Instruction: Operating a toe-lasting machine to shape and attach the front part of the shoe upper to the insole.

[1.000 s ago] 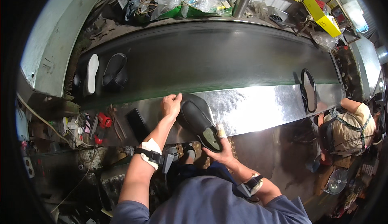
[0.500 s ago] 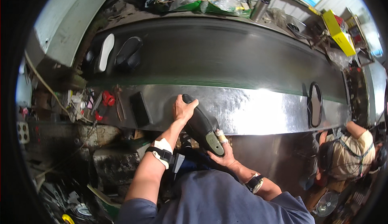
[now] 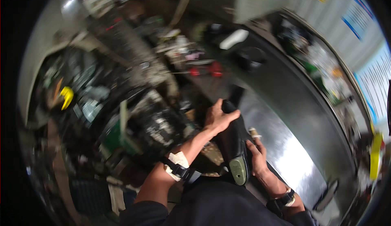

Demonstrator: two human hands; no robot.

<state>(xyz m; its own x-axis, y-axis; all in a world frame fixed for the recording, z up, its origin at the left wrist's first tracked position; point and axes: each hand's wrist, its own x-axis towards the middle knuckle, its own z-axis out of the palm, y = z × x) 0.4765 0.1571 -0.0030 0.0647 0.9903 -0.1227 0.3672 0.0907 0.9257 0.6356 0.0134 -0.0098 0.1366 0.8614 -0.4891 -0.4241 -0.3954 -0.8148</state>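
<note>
Shoe of smooth black material (image 3: pixel 235 144), olive-green oval block (image 3: pixel 238 169) at near end, beside near edge of shiny grey metal bench (image 3: pixel 281 130); left hand (image 3: pixel 220 119) clasping far end, thumb across it; right hand (image 3: pixel 258 156), pale-taped finger, half-curled at right side, cannot tell if gripping

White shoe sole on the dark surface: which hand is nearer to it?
Left. The left hand, gripping the upper end of the black shoe, is below the white shoe sole in the picture; the right hand is farther down and right.
</note>
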